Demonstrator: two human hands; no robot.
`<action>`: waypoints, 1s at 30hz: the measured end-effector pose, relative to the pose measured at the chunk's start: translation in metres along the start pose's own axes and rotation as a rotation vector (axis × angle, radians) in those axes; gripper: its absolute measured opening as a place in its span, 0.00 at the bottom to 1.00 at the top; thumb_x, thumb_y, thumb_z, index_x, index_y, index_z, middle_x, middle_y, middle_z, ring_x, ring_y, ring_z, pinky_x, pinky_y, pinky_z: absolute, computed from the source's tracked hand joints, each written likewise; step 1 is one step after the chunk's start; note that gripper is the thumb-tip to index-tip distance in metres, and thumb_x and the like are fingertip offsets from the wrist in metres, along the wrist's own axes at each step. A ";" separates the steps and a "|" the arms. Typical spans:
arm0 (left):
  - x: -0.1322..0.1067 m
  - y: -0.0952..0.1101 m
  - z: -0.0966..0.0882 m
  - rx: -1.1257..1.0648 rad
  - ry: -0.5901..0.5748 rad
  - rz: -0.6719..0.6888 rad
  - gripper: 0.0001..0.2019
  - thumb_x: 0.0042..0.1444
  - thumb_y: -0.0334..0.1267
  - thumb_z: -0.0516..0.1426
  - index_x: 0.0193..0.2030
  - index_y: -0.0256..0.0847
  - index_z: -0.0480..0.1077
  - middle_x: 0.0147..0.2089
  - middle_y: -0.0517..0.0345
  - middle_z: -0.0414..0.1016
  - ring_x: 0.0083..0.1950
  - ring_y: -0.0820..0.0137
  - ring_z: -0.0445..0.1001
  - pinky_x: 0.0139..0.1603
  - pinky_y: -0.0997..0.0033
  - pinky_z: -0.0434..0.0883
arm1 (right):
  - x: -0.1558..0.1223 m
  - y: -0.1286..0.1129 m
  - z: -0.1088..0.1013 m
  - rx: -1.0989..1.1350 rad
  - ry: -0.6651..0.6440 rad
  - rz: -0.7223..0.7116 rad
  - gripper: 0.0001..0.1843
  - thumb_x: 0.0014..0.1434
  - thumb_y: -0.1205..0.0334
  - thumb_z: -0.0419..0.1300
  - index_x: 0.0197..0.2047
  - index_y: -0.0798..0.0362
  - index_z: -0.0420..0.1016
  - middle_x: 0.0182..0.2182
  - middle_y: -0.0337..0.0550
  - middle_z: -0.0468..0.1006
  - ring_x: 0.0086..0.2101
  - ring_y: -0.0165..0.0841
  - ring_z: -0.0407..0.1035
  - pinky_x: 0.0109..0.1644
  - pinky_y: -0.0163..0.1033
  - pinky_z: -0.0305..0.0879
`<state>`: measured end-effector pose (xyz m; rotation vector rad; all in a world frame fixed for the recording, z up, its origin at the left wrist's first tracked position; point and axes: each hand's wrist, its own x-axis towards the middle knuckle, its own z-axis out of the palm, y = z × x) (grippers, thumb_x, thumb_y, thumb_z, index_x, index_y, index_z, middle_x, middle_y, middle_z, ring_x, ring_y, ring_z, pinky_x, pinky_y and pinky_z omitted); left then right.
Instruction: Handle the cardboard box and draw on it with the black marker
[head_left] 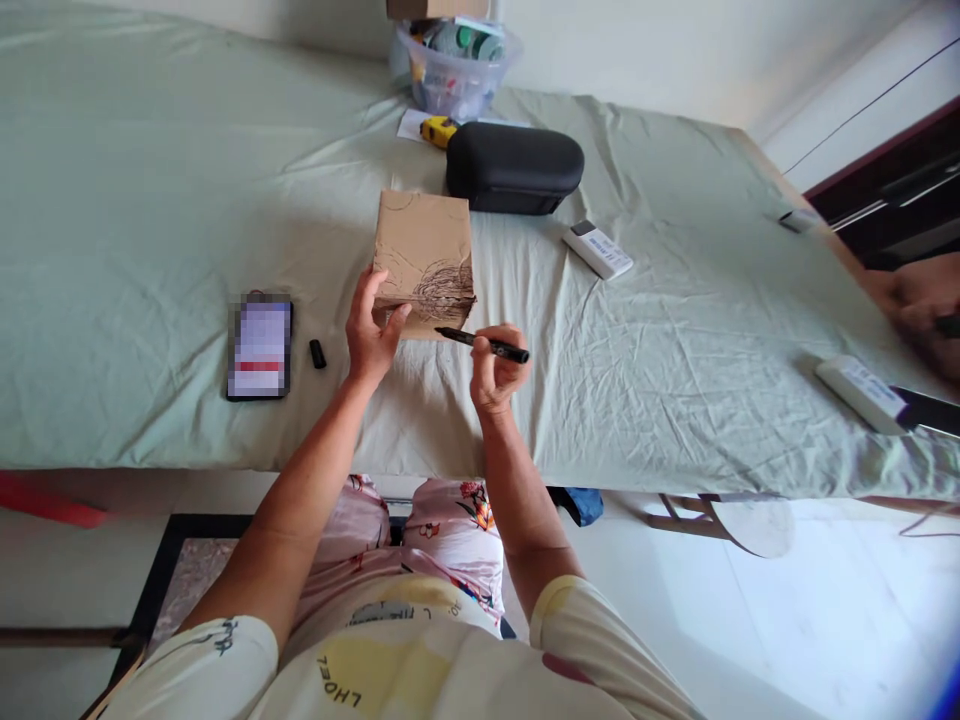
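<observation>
A brown cardboard box stands on the cloth-covered table, with dark scribbled lines and faint curves on its surface. My left hand grips the box's near left corner, thumb on the near side and fingers along the left edge. Pinched in my right hand is a black marker, uncapped, its tip pointing left at the box's near face. Whether the tip touches the cardboard I cannot tell. A black marker cap lies on the cloth left of my left hand.
Left of the cap lies a phone. Behind the box are a black case, a yellow tape measure and a filled plastic tub. White devices lie to the right. The table's near edge runs just before my lap.
</observation>
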<state>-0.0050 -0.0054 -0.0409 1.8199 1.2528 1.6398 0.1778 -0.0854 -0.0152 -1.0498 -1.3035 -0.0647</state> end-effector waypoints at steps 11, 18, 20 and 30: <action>-0.002 0.018 -0.012 0.152 0.156 -0.044 0.31 0.72 0.59 0.50 0.72 0.39 0.62 0.73 0.36 0.69 0.75 0.58 0.70 0.76 0.55 0.67 | 0.023 0.047 -0.016 -0.375 -0.060 0.596 0.19 0.64 0.54 0.58 0.54 0.52 0.78 0.47 0.51 0.80 0.46 0.40 0.74 0.60 0.53 0.72; -0.031 0.043 -0.081 0.374 0.142 -0.080 0.24 0.68 0.43 0.55 0.68 0.37 0.65 0.67 0.39 0.75 0.70 0.57 0.75 0.74 0.54 0.68 | 0.018 0.042 -0.012 -0.715 -0.401 0.698 0.22 0.65 0.61 0.58 0.60 0.48 0.81 0.57 0.56 0.79 0.59 0.48 0.70 0.65 0.62 0.64; -0.042 0.042 -0.109 0.508 0.175 -0.167 0.27 0.65 0.41 0.57 0.69 0.36 0.64 0.68 0.38 0.75 0.71 0.55 0.74 0.75 0.52 0.68 | 0.017 0.042 -0.012 -0.759 -0.437 0.694 0.23 0.65 0.61 0.58 0.61 0.48 0.81 0.58 0.56 0.78 0.58 0.48 0.70 0.65 0.61 0.64; -0.049 0.041 -0.160 1.026 0.005 -0.631 0.47 0.55 0.54 0.67 0.73 0.21 0.60 0.75 0.18 0.63 0.81 0.35 0.57 0.81 0.34 0.55 | 0.011 0.053 -0.007 -0.735 -0.381 0.647 0.25 0.63 0.62 0.59 0.63 0.47 0.75 0.61 0.54 0.73 0.61 0.50 0.67 0.65 0.64 0.66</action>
